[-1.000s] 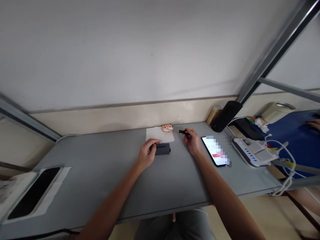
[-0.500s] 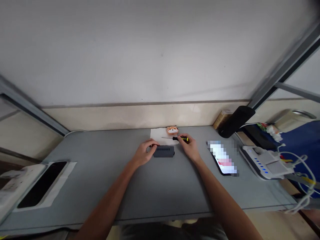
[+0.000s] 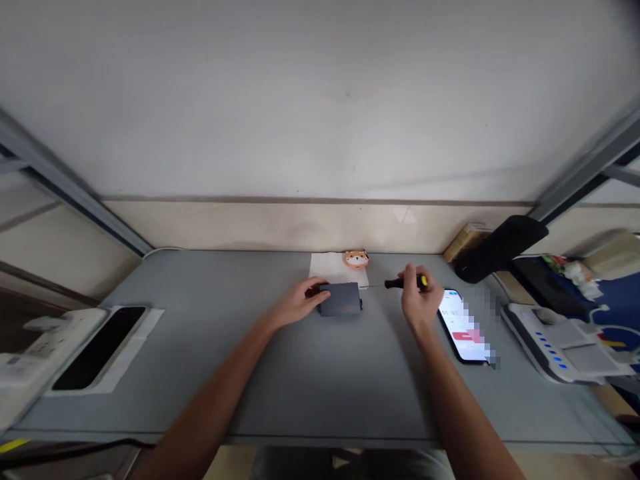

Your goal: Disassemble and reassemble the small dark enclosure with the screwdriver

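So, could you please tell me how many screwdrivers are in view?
1: the black-and-yellow screwdriver is in the right hand, its shaft pointing towards the dark grey box that the left hand grips. No others show.

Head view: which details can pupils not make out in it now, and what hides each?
In the head view:
Dark grey box: left end, behind the left hand.
Screwdriver: part of the handle, covered by the right hand; the tip is too small to tell whether it touches the box.
Lit phone: right side, pixelated.
Pale container: cut off by the right edge.
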### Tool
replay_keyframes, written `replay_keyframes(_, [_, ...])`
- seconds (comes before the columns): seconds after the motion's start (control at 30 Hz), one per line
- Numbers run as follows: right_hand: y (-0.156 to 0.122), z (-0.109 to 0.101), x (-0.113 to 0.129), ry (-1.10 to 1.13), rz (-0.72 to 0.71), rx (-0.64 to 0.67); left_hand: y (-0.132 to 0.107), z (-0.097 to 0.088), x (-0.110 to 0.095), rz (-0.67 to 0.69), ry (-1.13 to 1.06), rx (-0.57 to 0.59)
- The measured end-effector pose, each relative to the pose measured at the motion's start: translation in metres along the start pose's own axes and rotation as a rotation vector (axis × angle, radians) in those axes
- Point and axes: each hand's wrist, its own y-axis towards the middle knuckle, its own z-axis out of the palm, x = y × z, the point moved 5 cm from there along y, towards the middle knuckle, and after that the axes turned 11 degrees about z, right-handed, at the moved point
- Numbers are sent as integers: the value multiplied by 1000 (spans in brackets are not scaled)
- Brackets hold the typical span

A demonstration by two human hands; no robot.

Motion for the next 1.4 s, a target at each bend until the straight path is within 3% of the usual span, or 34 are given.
replay_keyframes(0.13, [-13, -10, 13, -10, -153, -33, 1, 6, -7, 137, 162, 1])
replay_keyframes(0.33, [-35, 1, 28, -110, -444, 148, 0, 11, -3, 194, 267, -9])
replay_keyframes(0.43, [-43, 9, 32, -158, -513, 209, 0, 12, -2, 195, 273, 4])
replay_keyframes(0.8, [-43, 9, 30, -113, -429, 211, -1, 13, -9, 229, 328, 26])
replay_keyframes(1.0, [-38, 9, 18, 11, -193, 178, -4, 11, -17, 274, 444, 98])
replay_keyframes(1.2, [-27, 5, 8, 156, -15, 47, -5, 5, -19, 263, 476, 120])
replay_keyframes(1.33, [-21, 1, 3, 117, 44, -90, -5, 3, -24, 265, 499, 130])
replay_keyframes(1.4, [-19, 5, 1, 66, 48, -78, -5, 2, -26, 267, 511, 124])
